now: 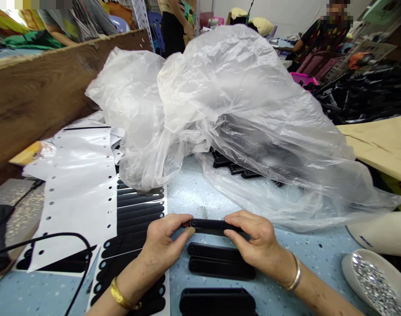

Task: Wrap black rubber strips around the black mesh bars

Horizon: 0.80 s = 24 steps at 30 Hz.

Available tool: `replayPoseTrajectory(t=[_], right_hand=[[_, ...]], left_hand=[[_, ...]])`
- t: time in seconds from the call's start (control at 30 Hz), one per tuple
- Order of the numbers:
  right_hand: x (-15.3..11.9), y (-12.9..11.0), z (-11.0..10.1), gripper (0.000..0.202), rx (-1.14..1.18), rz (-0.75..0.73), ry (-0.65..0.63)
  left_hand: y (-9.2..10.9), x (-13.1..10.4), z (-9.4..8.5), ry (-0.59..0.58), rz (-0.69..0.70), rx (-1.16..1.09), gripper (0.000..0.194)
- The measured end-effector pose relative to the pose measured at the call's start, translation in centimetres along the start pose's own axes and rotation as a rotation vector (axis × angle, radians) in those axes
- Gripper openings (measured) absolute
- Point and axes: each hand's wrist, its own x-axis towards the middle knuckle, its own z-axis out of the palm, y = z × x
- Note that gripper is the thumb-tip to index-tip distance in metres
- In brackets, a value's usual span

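Observation:
A narrow black strip-shaped part (208, 225) with rounded ends and a small hole at its left end is held level above the table. My left hand (169, 235) pinches its left end between thumb and fingers. The other end sits in the grip of my right hand (254, 237), which covers it. Just below lie two similar black parts (220, 261), side by side, with more black parts (216, 302) at the front edge of the view. Sheets of black rounded strips (131, 237) lie under and beside my left forearm.
A large clear plastic bag (240, 79) with black parts inside fills the back of the blue speckled table (183, 184). White perforated paper (81, 188) and a black cable (55, 235) lie left. A bowl of shiny bits (374, 281) stands right. A wooden board (55, 83) borders the left; other people are behind.

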Motion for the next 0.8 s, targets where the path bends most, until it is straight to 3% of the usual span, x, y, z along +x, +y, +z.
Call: replayPoseTrajectory(t=[0.47,0.8], right_hand=[[-0.23,0.23,0.2,0.015,-0.002,-0.001,-0.003],[-0.24,0.51,0.14,0.017,0.048,0.035,-0.017]], left_hand=[[0.14,-0.09,-0.09,0.005,0.005,-0.044,0.021],[-0.68,0.18,0.19,0.025,0.219,-0.044,0.018]])
